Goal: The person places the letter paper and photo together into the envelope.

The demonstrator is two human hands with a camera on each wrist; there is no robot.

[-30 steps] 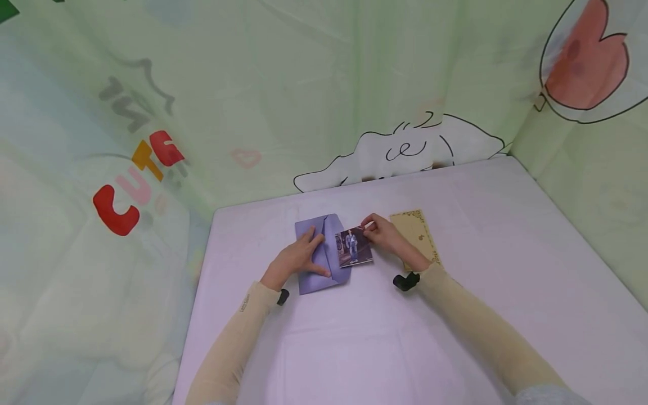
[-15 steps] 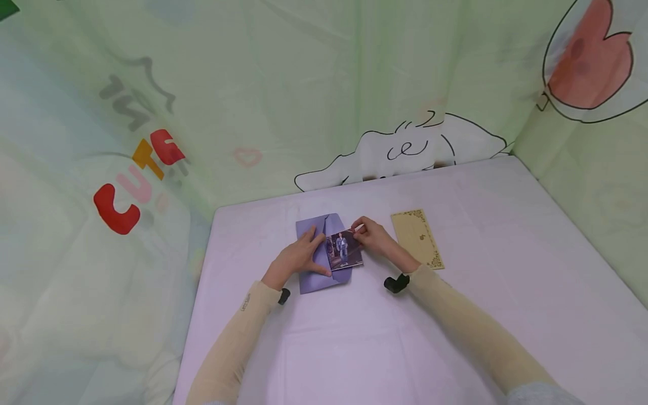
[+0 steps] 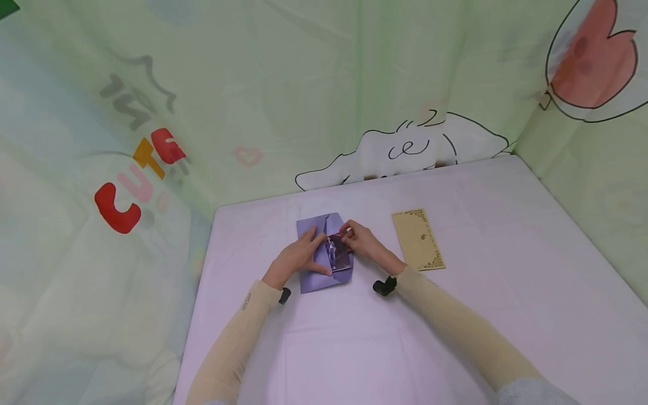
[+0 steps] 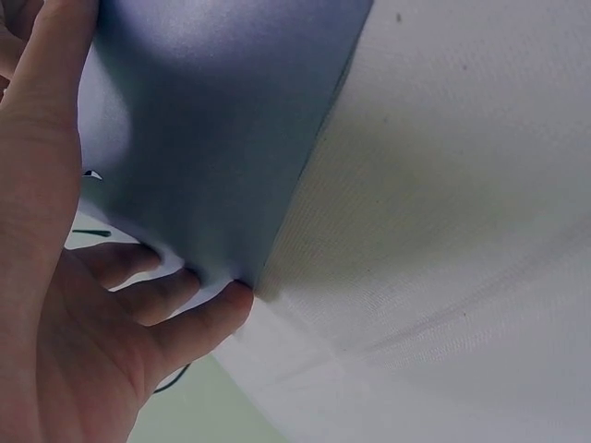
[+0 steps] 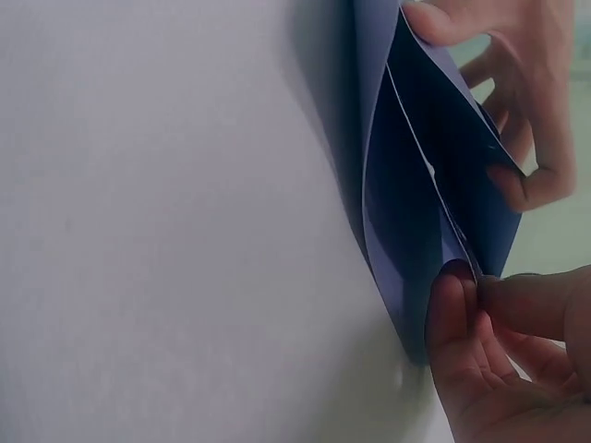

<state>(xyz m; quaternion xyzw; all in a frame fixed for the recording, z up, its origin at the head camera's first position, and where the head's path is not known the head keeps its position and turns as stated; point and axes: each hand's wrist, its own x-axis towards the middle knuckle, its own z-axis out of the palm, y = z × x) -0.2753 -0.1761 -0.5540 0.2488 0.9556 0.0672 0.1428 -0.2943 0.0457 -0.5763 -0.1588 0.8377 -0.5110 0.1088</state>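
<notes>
A purple envelope [image 3: 312, 282] lies on the table, its flap folded out to the right. Across it spreads my left hand [image 3: 297, 256], thumb and bent index finger at opposite ends of the mouth, which gapes in the right wrist view. Fingertips of that hand [image 4: 138, 341] touch the envelope's edge in the left wrist view. My right hand [image 3: 363, 241] pinches a small photo [image 3: 342, 256] of a standing figure by its upper right corner. The photo's left part is hidden at the envelope's mouth. Edge-on, the photo [image 5: 420, 138] stands within the gap between the envelope's layers.
A cream card [image 3: 419, 239] with a brown ornamental border lies to the right of the envelope. Pale cloth covers the table [image 3: 349, 349]. Printed curtains [image 3: 283, 101] hang behind the far edge and along the sides.
My right hand has moved left with the photo, from over the flap into the envelope's mouth, so less of the photo shows. My left hand has stayed in place on the envelope.
</notes>
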